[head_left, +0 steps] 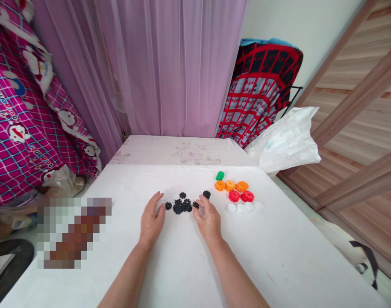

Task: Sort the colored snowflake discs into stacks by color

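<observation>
Both hands are down flat-ish on the white table [195,265], palms facing down, forearms coming in from the near edge and angling toward each other. The left hand [152,220] sits just left of the little pile of black discs [181,205], fingers loosely together and stretched forward, tips right at the edge of the pile, maybe touching the leftmost piece. The right hand [208,219] mirrors it on the pile's right side, fingers slightly spread and curved, fingertips touching or nearly touching the nearest black piece. Neither hand is holding anything; the pile just sits between them like it's being corralled.

One stray black disc [207,194] lies a bit beyond the pile, to the right, just past the right fingertips. Further right of the pile are the sorted bits: a green disc [220,176] farthest back, then a row of orange discs [230,186], red discs [240,196] nearer, and white discs [243,207] nearest, hard to make out against the table.

Well behind the pile hangs a purple curtain [169,64]. Far right of it there's a white plastic bag [286,141] and a red patterned cloth [262,90]; a pink patterned blanket [22,107] is off to the left.
</observation>
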A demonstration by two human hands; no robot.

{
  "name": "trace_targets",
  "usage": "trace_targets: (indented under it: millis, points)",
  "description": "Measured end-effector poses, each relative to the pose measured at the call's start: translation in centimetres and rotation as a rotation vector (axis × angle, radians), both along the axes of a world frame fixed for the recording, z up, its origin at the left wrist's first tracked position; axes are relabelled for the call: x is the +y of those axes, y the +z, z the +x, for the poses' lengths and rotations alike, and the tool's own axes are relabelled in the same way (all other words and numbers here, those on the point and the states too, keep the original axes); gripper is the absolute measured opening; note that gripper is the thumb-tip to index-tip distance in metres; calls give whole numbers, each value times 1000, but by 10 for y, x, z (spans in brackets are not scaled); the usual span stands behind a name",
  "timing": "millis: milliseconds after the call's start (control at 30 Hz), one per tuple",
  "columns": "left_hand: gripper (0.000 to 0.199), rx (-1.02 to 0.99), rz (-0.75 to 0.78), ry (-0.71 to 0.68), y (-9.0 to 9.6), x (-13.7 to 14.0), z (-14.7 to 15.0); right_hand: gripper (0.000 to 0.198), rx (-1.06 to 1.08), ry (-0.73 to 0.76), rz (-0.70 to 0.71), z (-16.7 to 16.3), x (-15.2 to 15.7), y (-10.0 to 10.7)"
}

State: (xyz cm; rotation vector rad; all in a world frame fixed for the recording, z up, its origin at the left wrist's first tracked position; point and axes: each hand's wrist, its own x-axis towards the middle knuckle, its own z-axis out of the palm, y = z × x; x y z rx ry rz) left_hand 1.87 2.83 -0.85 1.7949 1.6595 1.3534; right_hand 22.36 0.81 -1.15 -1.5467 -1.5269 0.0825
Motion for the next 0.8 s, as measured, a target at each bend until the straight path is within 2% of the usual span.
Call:
trace_targets:
  millis: [133, 300, 433, 600, 800]
  points:
    - [35, 11, -26, 5, 0, 0, 0, 42, -21, -118, 46, 29, 20, 18]
    - [35, 23, -12, -7, -1, 1, -2, 45, -150, -116, -103, 42, 40, 33]
    - [35, 31, -8, -4, -2, 0, -2, 46, -230, -128, -153, 41, 40, 31]
    - [35, 39, -6, -5, -2, 0, -1, 45, -248, -112, -136, 45, 40, 26]
    - [35, 49, 6, -11, 0, -1, 0, 34, -190, -52, 4, 45, 27, 24]
